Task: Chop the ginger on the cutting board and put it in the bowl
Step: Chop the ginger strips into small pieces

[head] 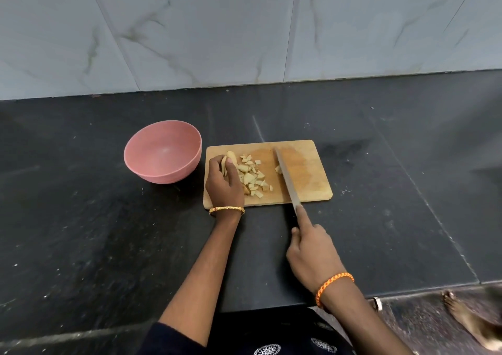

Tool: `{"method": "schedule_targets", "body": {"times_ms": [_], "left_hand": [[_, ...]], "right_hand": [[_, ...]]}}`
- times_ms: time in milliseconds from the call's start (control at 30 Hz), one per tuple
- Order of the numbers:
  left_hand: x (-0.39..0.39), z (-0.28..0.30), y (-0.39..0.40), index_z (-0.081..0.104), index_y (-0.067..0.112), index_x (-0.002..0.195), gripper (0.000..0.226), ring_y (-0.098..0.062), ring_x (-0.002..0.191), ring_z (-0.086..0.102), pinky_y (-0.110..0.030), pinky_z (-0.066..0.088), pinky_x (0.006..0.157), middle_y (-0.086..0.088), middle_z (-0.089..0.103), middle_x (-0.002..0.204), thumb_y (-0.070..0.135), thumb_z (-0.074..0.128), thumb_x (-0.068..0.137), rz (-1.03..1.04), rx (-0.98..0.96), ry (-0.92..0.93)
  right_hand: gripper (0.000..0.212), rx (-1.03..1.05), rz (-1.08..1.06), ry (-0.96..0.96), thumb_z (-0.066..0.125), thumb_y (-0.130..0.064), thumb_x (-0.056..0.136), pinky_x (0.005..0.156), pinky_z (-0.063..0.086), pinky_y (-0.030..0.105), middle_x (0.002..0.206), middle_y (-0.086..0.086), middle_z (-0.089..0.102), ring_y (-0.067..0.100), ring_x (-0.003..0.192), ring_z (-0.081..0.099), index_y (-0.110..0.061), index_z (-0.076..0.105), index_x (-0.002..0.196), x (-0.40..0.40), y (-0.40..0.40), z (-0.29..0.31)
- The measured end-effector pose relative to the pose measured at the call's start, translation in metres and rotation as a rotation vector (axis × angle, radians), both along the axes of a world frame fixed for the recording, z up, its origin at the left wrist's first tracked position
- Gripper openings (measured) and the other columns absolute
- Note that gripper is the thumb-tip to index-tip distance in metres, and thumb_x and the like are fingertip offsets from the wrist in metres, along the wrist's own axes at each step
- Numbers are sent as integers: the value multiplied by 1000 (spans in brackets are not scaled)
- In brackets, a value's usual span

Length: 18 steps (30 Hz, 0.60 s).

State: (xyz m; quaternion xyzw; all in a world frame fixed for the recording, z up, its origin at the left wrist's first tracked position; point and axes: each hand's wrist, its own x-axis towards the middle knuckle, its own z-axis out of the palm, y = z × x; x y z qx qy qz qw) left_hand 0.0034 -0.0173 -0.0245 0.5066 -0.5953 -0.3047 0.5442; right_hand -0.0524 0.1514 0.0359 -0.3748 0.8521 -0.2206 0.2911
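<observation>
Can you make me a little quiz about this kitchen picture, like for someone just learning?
1. True or false: the pink bowl already has ginger in it.
2. Which hand holds the knife? A) left hand B) right hand C) neither
3. Fill in: the cut ginger pieces lie on the wooden ____.

Key
1. False. The bowl looks empty and sits beside the cutting board.
2. B. The right hand has its grip on the handle, forefinger stretched along the blade; the left hand holds the uncut ginger chunk.
3. Board.
</observation>
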Motion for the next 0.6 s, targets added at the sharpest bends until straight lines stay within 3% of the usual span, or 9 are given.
{"method": "schedule_targets", "body": {"times_ms": [200, 300, 400, 500, 600], "left_hand": [[0, 3, 1, 57, 1, 100, 16, -13, 72, 53, -5, 38, 60, -5, 60, 85, 14, 48, 95, 0, 13, 9], [-2, 12, 0, 58, 2, 99, 15, -15, 76, 55, -16, 44, 66, -4, 62, 86, 13, 48, 95, -83, -75, -69], [-14, 26, -1, 59, 7, 102, 16, -12, 75, 54, -17, 42, 67, 2, 60, 84, 15, 47, 95, -279, -168, -250], [-35, 33, -5, 60, 9, 105, 19, -17, 79, 57, -29, 44, 71, -5, 64, 87, 18, 46, 96, -505, -264, -482], [-62, 31, -9, 64, 11, 110, 24, -25, 96, 58, -37, 42, 84, -7, 67, 101, 20, 49, 94, -613, -286, -778]], "right_hand": [[54, -66, 73, -33, 32, -22, 100, 87, 44, 32, 105, 6, 46, 22, 92, 53, -30, 13, 151, 9, -9, 3], [53, -76, 42, -61, 34, -19, 99, 87, 46, 32, 107, 9, 54, 24, 93, 55, -29, 20, 149, -6, -6, 0], [50, -167, -55, -115, 38, -15, 98, 83, 40, 25, 114, 15, 59, 29, 104, 55, -24, 31, 147, -23, -1, 1], [46, -229, -166, -167, 40, -14, 99, 78, 28, 14, 128, 12, 56, 27, 120, 49, -21, 36, 145, -44, -3, 4], [44, -235, -203, -187, 39, -14, 99, 81, 31, 17, 112, 7, 55, 23, 104, 50, -24, 41, 142, -65, -10, 3]]}}
